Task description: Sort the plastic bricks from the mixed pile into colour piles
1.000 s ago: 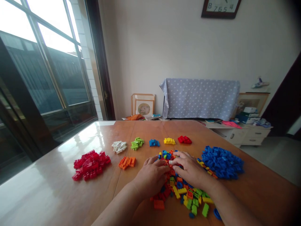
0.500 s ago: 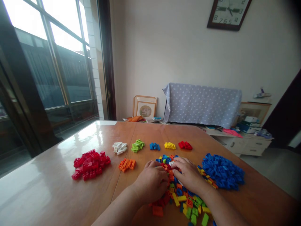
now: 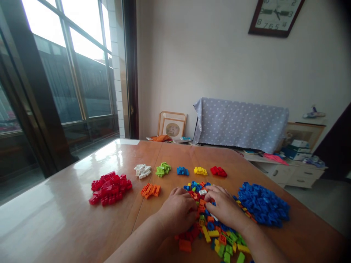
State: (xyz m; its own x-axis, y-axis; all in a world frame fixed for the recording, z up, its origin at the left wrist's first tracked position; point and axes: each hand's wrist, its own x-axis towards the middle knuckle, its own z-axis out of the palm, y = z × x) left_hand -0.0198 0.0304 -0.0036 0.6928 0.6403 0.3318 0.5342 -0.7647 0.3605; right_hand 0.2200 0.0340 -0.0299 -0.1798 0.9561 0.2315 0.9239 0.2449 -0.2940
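Observation:
Both my hands rest on a mixed heap of small coloured bricks (image 3: 216,233) near the front of the wooden table (image 3: 68,219). My left hand (image 3: 178,210) lies palm down on the heap's left side, fingers curled into the bricks. My right hand (image 3: 223,204) covers the heap's right side, its fingertips bent down by a white brick (image 3: 203,191) at the top of the heap. Whether either hand holds a brick is hidden.
Sorted piles lie around: large red (image 3: 109,184), orange (image 3: 150,190), white (image 3: 142,170), green (image 3: 162,169), small blue (image 3: 182,171), yellow (image 3: 200,171), small red (image 3: 218,171), and a large blue pile (image 3: 263,204). A cloth-covered object (image 3: 241,120) and low cabinet (image 3: 290,170) stand behind.
The camera has tilted and shifted, so the scene sits lower and further right. Both hands stay on the mixed heap, with the right fingertips drawn slightly back from the white brick.

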